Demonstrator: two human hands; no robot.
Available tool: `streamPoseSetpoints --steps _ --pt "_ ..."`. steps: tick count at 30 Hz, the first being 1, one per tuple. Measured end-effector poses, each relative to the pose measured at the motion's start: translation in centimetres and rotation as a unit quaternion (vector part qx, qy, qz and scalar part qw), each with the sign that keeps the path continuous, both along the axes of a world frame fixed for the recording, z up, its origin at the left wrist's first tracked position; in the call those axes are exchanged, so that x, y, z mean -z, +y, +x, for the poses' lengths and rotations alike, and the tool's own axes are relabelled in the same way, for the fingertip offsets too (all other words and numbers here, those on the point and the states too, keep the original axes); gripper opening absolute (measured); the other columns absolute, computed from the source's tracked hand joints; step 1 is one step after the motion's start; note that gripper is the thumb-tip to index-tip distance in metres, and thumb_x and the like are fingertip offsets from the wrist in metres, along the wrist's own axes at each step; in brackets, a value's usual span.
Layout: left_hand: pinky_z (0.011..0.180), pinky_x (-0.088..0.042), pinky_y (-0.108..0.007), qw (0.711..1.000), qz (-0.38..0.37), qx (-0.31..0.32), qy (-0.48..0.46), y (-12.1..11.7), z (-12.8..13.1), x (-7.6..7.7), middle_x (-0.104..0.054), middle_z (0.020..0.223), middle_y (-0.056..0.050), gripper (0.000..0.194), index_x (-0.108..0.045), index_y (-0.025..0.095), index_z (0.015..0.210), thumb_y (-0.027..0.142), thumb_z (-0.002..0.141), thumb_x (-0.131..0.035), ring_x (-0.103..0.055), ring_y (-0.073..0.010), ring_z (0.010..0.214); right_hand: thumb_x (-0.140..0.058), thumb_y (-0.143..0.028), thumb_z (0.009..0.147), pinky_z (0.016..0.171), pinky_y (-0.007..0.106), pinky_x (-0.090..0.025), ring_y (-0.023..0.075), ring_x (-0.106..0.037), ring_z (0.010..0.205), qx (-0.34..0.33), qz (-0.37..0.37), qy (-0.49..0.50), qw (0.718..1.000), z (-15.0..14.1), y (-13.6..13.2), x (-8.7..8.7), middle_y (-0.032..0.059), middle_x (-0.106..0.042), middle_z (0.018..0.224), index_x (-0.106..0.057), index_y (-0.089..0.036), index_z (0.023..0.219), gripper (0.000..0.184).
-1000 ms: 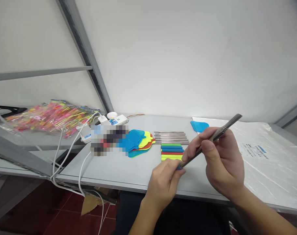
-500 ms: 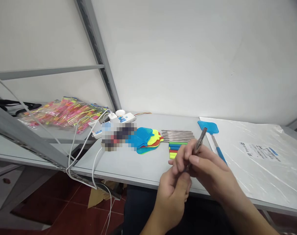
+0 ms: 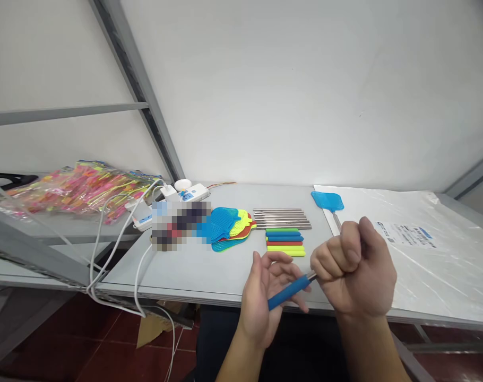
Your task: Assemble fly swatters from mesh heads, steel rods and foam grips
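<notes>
Gripping 1 rod (image 3: 312, 275): R hand (image 3: 355, 270) | 1 blu slv (image 3: 290, 292) | 6 tubes (image 3: 284, 243)

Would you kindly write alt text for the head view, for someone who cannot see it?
The right hand grips a metal rod with a blue handle, its end at the open left hand. Beyond, on a grey table, lie swatter heads, more rods and coloured handles.

1. No word, brand or number can be read.
2. The white plastic sheet (image 3: 444, 281) on the bench (image 3: 178, 270) bears a label (image 3: 408, 235) with dark printed lines, a small dark square mark and a blue block; its characters are too small.
3. The power strip (image 3: 196, 191) shows blue patches, any lettering there illegible.
</notes>
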State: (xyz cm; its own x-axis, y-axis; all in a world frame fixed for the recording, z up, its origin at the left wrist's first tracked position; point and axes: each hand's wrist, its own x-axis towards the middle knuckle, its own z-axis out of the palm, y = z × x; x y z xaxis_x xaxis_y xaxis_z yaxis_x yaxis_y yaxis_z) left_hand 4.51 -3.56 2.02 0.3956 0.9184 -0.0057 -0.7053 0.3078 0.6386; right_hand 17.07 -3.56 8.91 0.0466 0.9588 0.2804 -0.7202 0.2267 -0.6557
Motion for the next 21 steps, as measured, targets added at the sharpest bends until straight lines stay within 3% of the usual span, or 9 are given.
streamPoseSetpoints --steps 3,8,14,17,21 --pt "0.059 -0.055 -0.031 0.998 -0.041 -0.033 -0.022 0.0 0.3 -0.4 -0.064 0.075 -0.008 0.053 -0.059 0.016 0.092 0.058 0.098 -0.027 -0.062 -0.0202 0.074 -0.033 -0.048 0.099 0.034 0.020 -0.014 0.0071 -0.004 0.036 0.016 0.013 0.010 1.000 -1.2 -0.4 1.1 -0.0086 -0.008 0.043 -0.035 -0.021 0.053 0.053" --pt "0.070 -0.051 -0.027 0.994 -0.079 -0.077 -0.018 0.2 0.2 0.0 -0.060 0.076 -0.004 0.048 -0.059 0.017 0.085 0.061 0.093 -0.042 -0.059 -0.0151 0.072 -0.038 -0.049 0.098 0.037 0.022 -0.021 0.0071 -0.010 0.036 0.042 0.005 -0.029 0.999 -3.5 -0.4 2.3 -0.0091 -0.016 0.042 -0.040 -0.021 0.055 0.052" --pt "0.055 -0.046 -0.023 0.989 -0.079 -0.120 -0.017 0.2 -0.7 -0.4 -0.058 0.073 -0.002 0.050 -0.058 0.017 0.083 0.061 0.095 -0.038 -0.049 -0.0101 0.054 -0.038 -0.055 0.096 0.047 0.027 -0.030 0.0084 -0.018 0.038 0.037 0.017 -0.023 0.999 -4.8 -0.4 2.6 -0.0086 -0.020 0.041 -0.036 -0.021 0.055 0.054" --pt "0.055 -0.046 -0.021 0.991 -0.063 -0.119 -0.006 0.1 -1.0 -0.8 -0.055 0.068 0.000 0.048 -0.059 0.016 0.082 0.057 0.096 -0.038 -0.050 -0.0098 0.055 -0.038 -0.053 0.097 0.049 0.028 -0.030 0.0086 -0.018 0.039 0.020 0.020 -0.011 1.000 -4.7 -0.3 2.8 -0.0085 -0.020 0.042 -0.038 -0.021 0.056 0.053" --pt "0.054 -0.048 -0.021 0.991 -0.014 -0.106 0.076 0.0 -1.1 -0.9 -0.058 0.072 -0.002 0.035 -0.058 0.017 0.084 0.048 0.096 -0.047 -0.055 -0.0121 0.063 -0.039 -0.050 0.098 0.051 0.027 -0.033 0.0091 -0.016 0.042 0.006 -0.032 -0.007 0.999 -3.7 0.5 3.1 -0.0094 -0.017 0.048 -0.041 -0.022 0.063 0.045"
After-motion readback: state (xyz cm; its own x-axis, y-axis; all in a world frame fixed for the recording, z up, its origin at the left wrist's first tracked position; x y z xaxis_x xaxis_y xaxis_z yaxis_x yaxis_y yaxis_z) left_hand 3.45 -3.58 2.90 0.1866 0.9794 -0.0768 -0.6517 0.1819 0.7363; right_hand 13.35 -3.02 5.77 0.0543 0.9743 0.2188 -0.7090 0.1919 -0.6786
